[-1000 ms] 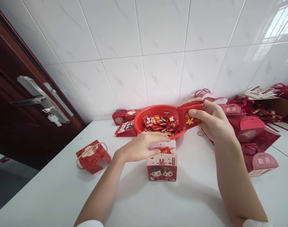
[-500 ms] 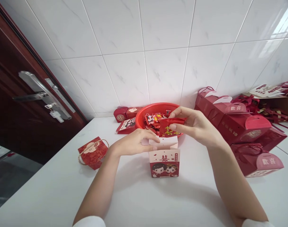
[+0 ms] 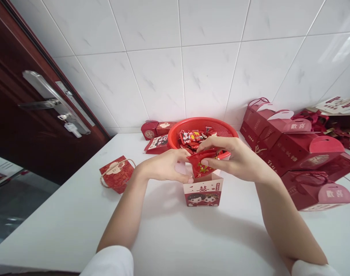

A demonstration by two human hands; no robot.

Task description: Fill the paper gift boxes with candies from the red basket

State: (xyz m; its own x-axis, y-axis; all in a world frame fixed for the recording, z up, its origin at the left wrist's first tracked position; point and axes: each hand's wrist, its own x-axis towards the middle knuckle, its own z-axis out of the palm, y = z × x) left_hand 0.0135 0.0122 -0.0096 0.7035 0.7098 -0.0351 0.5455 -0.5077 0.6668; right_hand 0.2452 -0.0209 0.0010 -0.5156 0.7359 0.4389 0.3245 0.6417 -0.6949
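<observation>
A small red and white paper gift box [image 3: 203, 194] with two cartoon figures stands upright on the table, its top open. My left hand [image 3: 166, 165] is at its upper left, thumb on the front corner and fingers around the side flap. Between the thumb and fingers of my right hand [image 3: 235, 160] is a red wrapped packet [image 3: 202, 163] with gold print, tilted just above the box's opening. Behind it, a red plastic basket [image 3: 175, 132] holds several small wrapped packets; my right hand partly hides it.
A red bag with rope handles [image 3: 116, 174] lies left on the white table [image 3: 169, 237]. Small red boxes [image 3: 150, 130] sit by the tiled wall. Several red boxes [image 3: 306, 153] are piled at right, with ribbons and cards behind. A dark door [image 3: 25, 126] stands left.
My right hand has lowered the red packet toward the box's opening and tilted it. My left hand stays at the box's left side. The view has shifted slightly.
</observation>
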